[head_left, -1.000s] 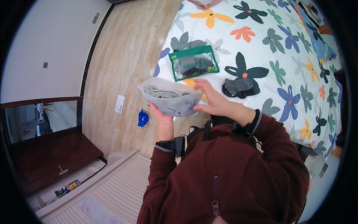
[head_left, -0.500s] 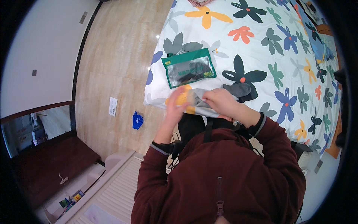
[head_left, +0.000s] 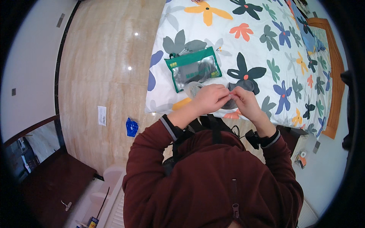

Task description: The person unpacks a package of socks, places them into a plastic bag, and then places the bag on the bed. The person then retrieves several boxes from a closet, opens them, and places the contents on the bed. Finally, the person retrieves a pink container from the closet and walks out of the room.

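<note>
My left hand (head_left: 210, 95) and my right hand (head_left: 247, 102) meet over the bed's near edge. Their fingertips are pinched together, almost touching. A thin grey piece of fabric (head_left: 229, 104) shows just below the fingers, perhaps a sock, and most of it is hidden by my hands. Right behind the fingers lies a dark grey sock (head_left: 243, 86) on the bedding. Beside my left hand is a pale, partly see-through grey piece (head_left: 192, 88), whose kind I cannot make out. Farther back rests a green-edged clear zip pouch (head_left: 194, 68) with dark contents.
The bed (head_left: 262, 62) has a white cover with large coloured flowers. On the tiled floor to the left lie a white card or packet (head_left: 102, 116) and a crumpled blue wrapper (head_left: 132, 127). A dark wooden cabinet (head_left: 57, 186) stands at the lower left.
My left hand has moved right to meet my right hand, which has shifted slightly right. The light grey piece that was between my hands is now beside the left one. The view has shifted slightly.
</note>
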{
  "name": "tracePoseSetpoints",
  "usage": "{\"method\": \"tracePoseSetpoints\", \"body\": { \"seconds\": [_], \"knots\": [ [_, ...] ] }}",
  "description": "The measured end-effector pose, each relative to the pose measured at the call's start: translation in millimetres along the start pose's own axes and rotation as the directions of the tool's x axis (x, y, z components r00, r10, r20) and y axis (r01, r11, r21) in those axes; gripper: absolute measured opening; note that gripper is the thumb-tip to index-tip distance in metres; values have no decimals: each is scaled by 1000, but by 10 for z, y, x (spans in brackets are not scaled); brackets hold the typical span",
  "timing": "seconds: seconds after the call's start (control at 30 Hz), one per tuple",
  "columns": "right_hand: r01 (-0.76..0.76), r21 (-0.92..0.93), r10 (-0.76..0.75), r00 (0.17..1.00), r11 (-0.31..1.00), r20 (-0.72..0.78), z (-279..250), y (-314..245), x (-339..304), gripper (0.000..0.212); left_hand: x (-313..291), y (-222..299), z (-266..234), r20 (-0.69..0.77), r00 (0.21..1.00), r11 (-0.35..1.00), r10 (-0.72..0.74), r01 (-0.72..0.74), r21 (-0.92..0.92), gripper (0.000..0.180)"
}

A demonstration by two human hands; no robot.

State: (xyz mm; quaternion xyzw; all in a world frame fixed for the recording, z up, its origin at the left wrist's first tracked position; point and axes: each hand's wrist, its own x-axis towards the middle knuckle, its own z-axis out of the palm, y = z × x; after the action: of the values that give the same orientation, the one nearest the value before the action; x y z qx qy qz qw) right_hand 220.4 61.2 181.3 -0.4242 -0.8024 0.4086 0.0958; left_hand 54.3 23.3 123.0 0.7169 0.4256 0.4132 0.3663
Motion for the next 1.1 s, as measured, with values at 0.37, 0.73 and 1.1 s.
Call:
{"method": "tracePoseSetpoints", "body": {
  "seconds": [0.37,0.73,1.1],
  "knots": [
    [-132,619,354,901,774,-252,109,336,-19,2,-682,-659,-395,113,976,977,-185,170,131,13],
    [-424,658,725,628,623,-282,666,1478,-1083,16,-850,-1936,-176,73,734,594,-675,482,643,55],
    [-551,777,873,487,304,4,839,1662,-2332,13,-126,-2310,-210,-255,824,500,-505,520,692,52]
  ]
}}
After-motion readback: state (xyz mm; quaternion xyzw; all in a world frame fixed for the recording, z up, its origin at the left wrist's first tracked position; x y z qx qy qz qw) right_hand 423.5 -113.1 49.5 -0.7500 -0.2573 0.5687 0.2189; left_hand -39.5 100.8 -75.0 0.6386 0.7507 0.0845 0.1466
